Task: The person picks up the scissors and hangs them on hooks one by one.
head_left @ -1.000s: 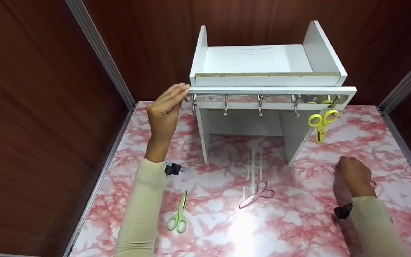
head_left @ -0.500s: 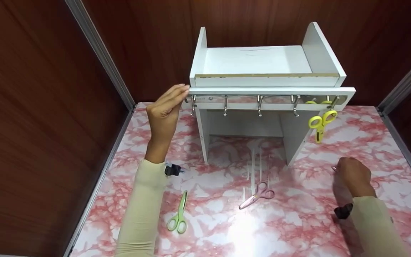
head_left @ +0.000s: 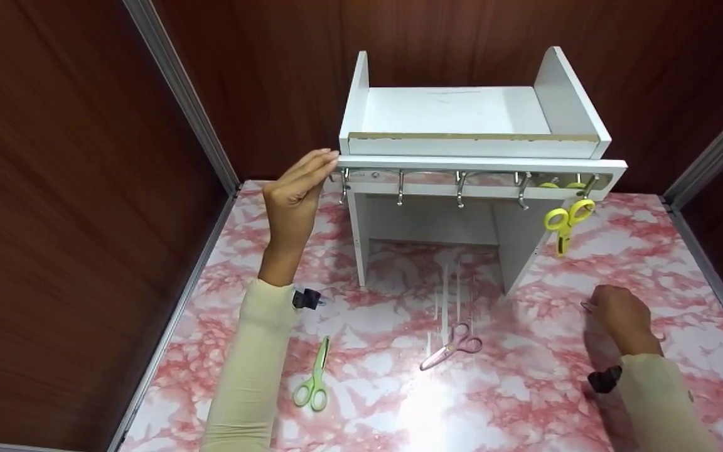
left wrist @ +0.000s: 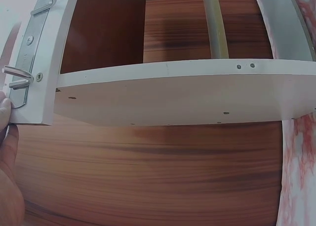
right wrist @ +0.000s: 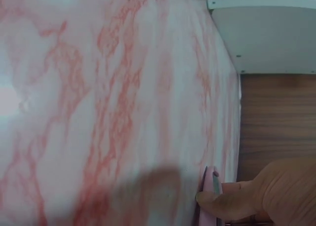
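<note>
In the head view my left hand (head_left: 295, 204) is raised at the left end of the hook rail (head_left: 424, 164), its fingertips and thumb holding the rail's corner. The left wrist view has the same rail end (left wrist: 34, 82) with fingers around its edge. Yellow scissors (head_left: 563, 223) hang from the rightmost hook. At the right of the table, my right hand (head_left: 624, 317) pinches pink scissors (right wrist: 210, 199) between thumb and fingers, close to the tabletop; the hand covers most of them. Other pink scissors (head_left: 455, 346) and green scissors (head_left: 315, 380) lie on the table.
Behind the rail stands a white shelf unit (head_left: 521, 238) with an open top tray (head_left: 449, 110). Dark wood panels (head_left: 85, 188) enclose the marbled tabletop (head_left: 374, 395) on the left, back and right. Pale streaks (head_left: 445, 301) mark the table below the unit.
The head view has tilted slightly, so the shelf sits a little lower in it. My right hand has shifted slightly toward me with the pink scissors. The left hand stays on the rail.
</note>
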Motion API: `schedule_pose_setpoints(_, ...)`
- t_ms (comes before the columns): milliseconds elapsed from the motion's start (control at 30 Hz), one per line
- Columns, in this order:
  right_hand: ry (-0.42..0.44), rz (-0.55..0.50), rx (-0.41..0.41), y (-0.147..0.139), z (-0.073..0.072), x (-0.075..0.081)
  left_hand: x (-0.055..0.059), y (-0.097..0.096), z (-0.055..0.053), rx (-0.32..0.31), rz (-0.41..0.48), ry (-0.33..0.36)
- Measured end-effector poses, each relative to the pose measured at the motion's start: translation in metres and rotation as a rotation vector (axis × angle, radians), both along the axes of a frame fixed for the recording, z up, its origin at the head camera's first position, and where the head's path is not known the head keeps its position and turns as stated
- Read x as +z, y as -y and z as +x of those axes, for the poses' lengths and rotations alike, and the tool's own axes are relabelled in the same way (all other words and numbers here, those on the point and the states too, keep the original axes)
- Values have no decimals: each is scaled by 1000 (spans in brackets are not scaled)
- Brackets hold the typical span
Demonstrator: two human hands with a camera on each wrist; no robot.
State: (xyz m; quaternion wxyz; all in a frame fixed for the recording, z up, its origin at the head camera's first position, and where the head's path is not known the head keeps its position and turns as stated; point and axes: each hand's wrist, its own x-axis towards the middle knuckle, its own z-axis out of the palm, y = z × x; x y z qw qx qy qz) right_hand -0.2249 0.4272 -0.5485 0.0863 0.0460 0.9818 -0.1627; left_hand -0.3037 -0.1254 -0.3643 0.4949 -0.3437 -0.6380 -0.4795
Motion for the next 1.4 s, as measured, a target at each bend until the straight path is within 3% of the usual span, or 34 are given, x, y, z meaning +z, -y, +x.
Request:
schedule_pose_setpoints(300,-12,22,31,2,7,10,1,-2,-2,-6,-15,-1)
schedule_pose_setpoints(500,-45,56,75,7,12,25,3,-3,-3,-13,-12,-4)
schedule_pose_setpoints(733,-76,72,64,19,26,39,6,-4,-3,-5,-18,-9)
schedule_pose_setpoints(1033,-229,59,77,28,51,51,3,-4,-2,-14,-16,-3)
schedule_pose_setpoints(1400,-323,91,66,43,72,75,-1,0,1,-16,-2,-1)
